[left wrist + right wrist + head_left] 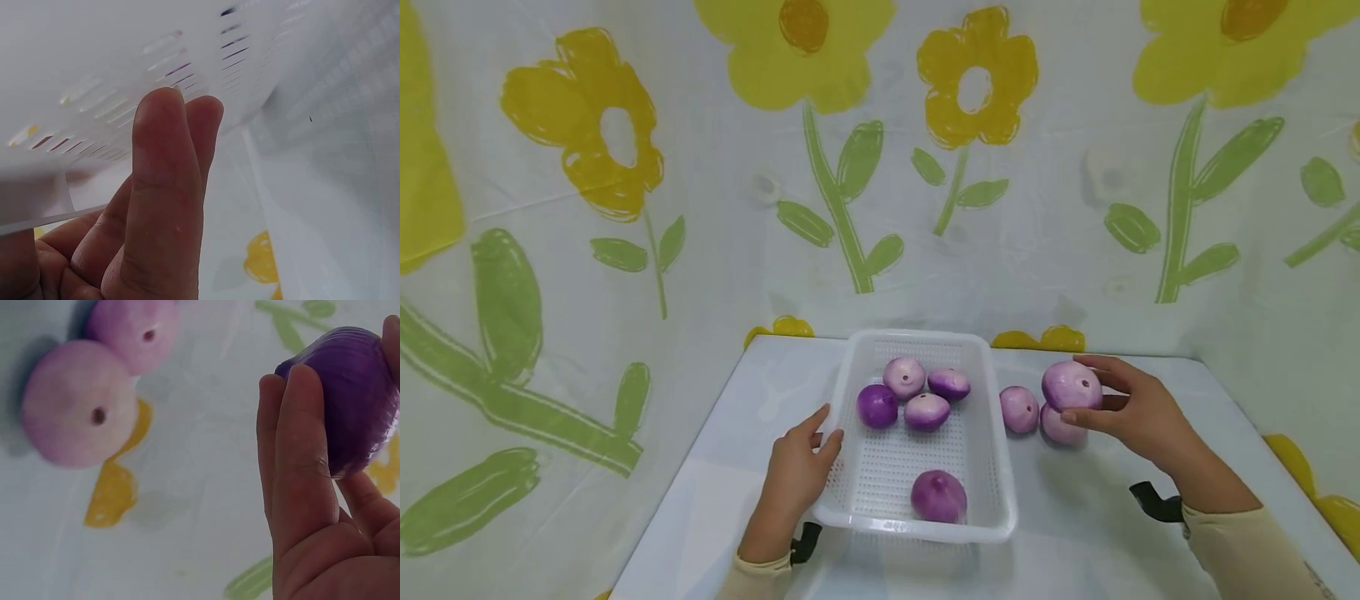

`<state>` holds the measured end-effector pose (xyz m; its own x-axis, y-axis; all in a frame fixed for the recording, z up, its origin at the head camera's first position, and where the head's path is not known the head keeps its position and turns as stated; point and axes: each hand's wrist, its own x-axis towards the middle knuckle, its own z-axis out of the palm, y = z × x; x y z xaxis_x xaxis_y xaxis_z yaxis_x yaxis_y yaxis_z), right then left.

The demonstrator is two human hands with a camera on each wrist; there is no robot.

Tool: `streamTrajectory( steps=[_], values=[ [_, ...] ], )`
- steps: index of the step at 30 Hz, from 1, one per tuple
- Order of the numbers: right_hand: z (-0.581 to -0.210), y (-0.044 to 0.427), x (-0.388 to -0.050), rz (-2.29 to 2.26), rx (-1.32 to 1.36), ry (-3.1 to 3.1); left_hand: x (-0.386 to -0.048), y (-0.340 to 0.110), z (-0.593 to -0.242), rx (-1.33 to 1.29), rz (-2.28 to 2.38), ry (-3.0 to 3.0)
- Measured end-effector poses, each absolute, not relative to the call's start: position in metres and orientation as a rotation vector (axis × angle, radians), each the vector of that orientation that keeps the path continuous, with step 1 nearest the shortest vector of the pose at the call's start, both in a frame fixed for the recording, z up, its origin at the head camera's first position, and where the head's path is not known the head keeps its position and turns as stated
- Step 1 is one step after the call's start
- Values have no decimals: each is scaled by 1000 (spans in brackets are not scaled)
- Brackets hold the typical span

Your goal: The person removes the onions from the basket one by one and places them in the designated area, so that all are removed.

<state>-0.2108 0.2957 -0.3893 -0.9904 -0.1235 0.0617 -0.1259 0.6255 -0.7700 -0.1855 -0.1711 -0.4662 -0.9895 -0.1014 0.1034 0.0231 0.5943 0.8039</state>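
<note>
A purple onion (pixel 1067 383) is gripped by the right hand (pixel 1138 412) between thumb and fingers, and is held over the worktop (pixel 1075 533) to the right of the basket (pixel 917 528). Two loose onions (pixel 1018 410) are seen side by side on the worktop between the basket and that hand; in the head view one of them is partly covered by the held onion. The left hand (pixel 797 465) is placed at the left side of the basket, its fingers loosely extended and not clenched; how firmly the wall is pressed cannot be told. Inside the white, slotted basket, four clustered onions (pixel 904 378) are gathered towards the far end, and a single onion (pixel 938 497) is set apart from them by the near rim. Dark straps (pixel 806 542) are worn at both wrists, below which pale sleeves (pixel 1247 550) are seen. The worktop is backed by a white sheet (pixel 700 275) printed with yellow flowers and green leaves
</note>
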Motion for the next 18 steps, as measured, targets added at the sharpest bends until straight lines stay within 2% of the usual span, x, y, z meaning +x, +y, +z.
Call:
streamTrajectory(
  steps=[12,18],
  values=[
    [-440,330,-207,1446,-120,-2728,-187,-174,-467,63,-1366,-2676],
    [-457,339,-211,1485,-135,-2724,-186,-174,-466,70,-1354,-2687]
  ],
)
